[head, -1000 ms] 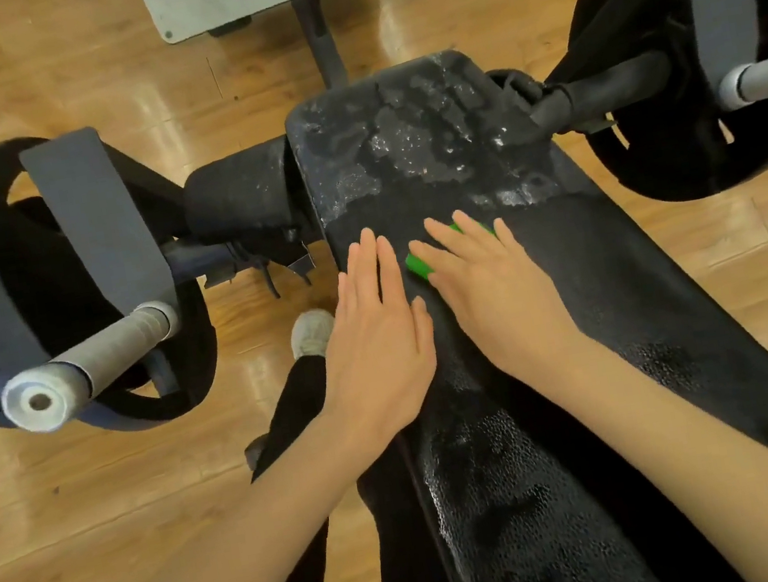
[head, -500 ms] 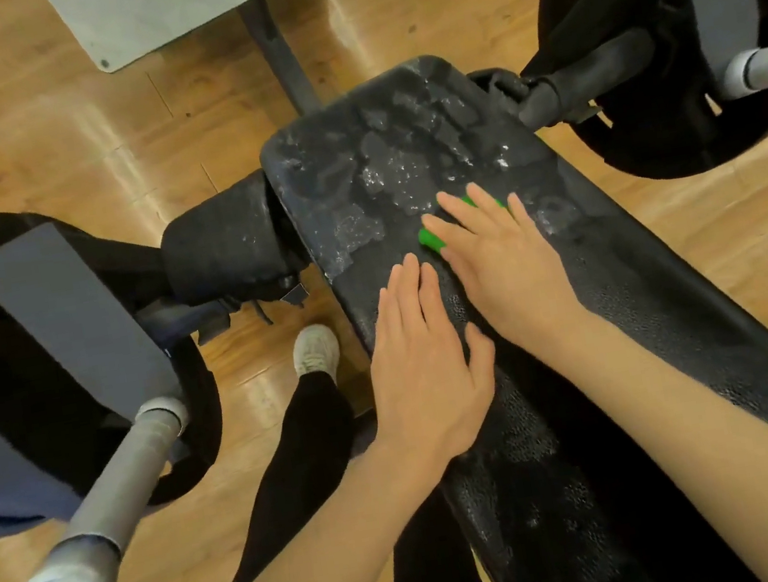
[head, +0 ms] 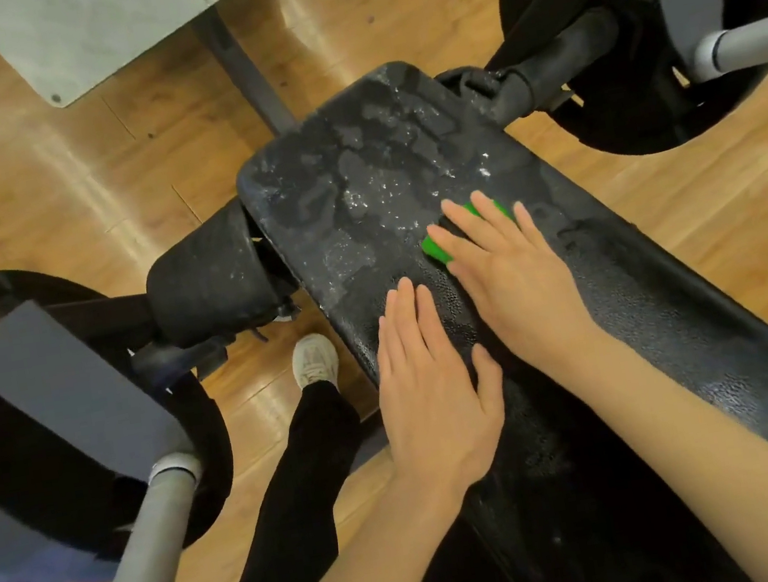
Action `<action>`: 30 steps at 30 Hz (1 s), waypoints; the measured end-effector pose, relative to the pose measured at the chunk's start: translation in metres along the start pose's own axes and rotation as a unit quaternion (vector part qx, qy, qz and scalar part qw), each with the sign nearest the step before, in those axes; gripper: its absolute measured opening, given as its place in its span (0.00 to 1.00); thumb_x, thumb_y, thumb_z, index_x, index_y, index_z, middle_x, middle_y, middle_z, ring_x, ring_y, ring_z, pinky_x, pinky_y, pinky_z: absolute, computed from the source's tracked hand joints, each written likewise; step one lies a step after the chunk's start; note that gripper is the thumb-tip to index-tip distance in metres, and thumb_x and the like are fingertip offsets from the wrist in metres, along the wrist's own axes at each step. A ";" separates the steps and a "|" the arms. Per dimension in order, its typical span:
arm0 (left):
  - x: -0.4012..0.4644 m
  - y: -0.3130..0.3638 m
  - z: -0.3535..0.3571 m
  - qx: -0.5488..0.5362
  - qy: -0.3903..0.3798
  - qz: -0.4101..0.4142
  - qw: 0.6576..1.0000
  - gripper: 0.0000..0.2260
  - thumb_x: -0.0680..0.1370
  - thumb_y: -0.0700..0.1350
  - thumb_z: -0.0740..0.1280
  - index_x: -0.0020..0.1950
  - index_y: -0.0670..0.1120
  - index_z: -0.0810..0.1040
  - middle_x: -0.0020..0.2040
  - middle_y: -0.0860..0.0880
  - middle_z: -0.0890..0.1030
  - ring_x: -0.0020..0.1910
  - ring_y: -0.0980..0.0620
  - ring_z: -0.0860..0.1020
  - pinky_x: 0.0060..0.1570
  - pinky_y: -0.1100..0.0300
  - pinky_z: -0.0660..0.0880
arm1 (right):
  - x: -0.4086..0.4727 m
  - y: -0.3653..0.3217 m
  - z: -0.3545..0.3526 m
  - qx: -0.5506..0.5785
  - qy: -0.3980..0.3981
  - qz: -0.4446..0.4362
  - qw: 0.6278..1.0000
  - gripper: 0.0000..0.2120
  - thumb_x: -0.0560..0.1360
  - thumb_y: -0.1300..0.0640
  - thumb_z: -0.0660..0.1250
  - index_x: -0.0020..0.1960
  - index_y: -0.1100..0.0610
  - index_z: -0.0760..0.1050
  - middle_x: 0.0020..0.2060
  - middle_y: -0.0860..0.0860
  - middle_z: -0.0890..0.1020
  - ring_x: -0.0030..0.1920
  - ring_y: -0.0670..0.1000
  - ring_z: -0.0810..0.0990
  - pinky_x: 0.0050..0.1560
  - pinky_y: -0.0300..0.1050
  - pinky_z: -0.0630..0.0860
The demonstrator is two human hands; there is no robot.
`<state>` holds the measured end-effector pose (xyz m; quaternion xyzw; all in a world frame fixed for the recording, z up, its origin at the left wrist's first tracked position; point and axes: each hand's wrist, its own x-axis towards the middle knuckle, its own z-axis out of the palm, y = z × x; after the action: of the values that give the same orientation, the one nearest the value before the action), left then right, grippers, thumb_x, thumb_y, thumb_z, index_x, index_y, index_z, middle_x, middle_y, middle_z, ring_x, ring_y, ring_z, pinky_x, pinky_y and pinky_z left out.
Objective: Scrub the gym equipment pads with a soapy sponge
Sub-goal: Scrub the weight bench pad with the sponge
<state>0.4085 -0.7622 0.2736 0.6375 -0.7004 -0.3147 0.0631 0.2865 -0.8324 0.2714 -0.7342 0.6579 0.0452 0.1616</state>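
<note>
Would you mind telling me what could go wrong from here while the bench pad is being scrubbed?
1. The bench pad is wet and foamy at its far end; the left hand, resting flat on it, might slip.
2. The right hand presses the green sponge with flat fingers only, so it could slide out from under them.
3. Suds might drip onto the wooden floor near the shoe, making footing slick.

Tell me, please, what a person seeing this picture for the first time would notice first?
First, the two bare hands flat on the black bench pad in the middle: the right hand presses a bright green sponge, the left hand lies beside it. Beyond the fingers, white soap foam covers the pad's far end.
</note>
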 end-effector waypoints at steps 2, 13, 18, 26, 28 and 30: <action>-0.001 0.000 -0.001 -0.003 -0.001 -0.001 1.000 0.30 0.81 0.54 0.48 0.80 0.38 0.54 0.80 0.41 0.54 0.80 0.46 0.51 0.78 0.53 0.47 | -0.028 0.004 -0.007 -0.004 0.007 -0.001 1.000 0.22 0.80 0.53 0.51 0.70 0.54 0.71 0.72 0.52 0.69 0.75 0.56 0.62 0.75 0.57 0.53; 0.001 0.000 0.003 -0.003 0.020 -0.008 1.000 0.30 0.81 0.54 0.49 0.79 0.38 0.56 0.80 0.41 0.57 0.80 0.46 0.53 0.78 0.54 0.48 | -0.001 0.011 -0.001 -0.011 -0.001 0.002 1.000 0.18 0.81 0.56 0.58 0.70 0.54 0.71 0.72 0.53 0.70 0.75 0.58 0.61 0.74 0.59 0.54; 0.001 0.001 0.000 -0.006 0.014 -0.008 1.000 0.31 0.83 0.58 0.48 0.79 0.39 0.57 0.80 0.41 0.57 0.80 0.46 0.53 0.78 0.53 0.49 | -0.062 0.014 -0.018 -0.014 -0.006 0.001 1.000 0.22 0.80 0.52 0.50 0.70 0.53 0.72 0.71 0.52 0.70 0.74 0.56 0.63 0.74 0.58 0.57; 0.023 0.007 -0.005 -0.031 0.019 0.016 0.999 0.28 0.82 0.55 0.50 0.77 0.39 0.60 0.77 0.42 0.62 0.78 0.45 0.58 0.77 0.50 0.54 | -0.008 0.019 -0.009 0.003 -0.008 0.004 1.000 0.19 0.82 0.56 0.56 0.71 0.54 0.70 0.73 0.52 0.67 0.76 0.56 0.58 0.75 0.57 0.51; 0.031 0.013 -0.002 -0.048 0.017 0.030 0.998 0.27 0.82 0.53 0.51 0.77 0.39 0.62 0.76 0.42 0.63 0.77 0.45 0.60 0.76 0.48 0.58 | -0.046 0.023 -0.018 0.003 0.015 0.009 1.000 0.20 0.81 0.54 0.53 0.70 0.53 0.71 0.72 0.52 0.69 0.75 0.56 0.61 0.75 0.58 0.54; 0.034 0.016 0.002 -0.054 0.007 0.042 0.998 0.26 0.82 0.52 0.51 0.77 0.40 0.62 0.76 0.43 0.64 0.76 0.46 0.61 0.75 0.49 0.60 | -0.055 0.027 -0.019 0.001 0.012 0.013 1.000 0.21 0.80 0.52 0.51 0.69 0.54 0.72 0.71 0.52 0.70 0.74 0.56 0.63 0.74 0.58 0.55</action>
<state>0.3881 -0.7934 0.2694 0.6056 -0.7080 -0.3443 0.1157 0.2503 -0.7875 0.2999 -0.7256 0.6696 0.0376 0.1538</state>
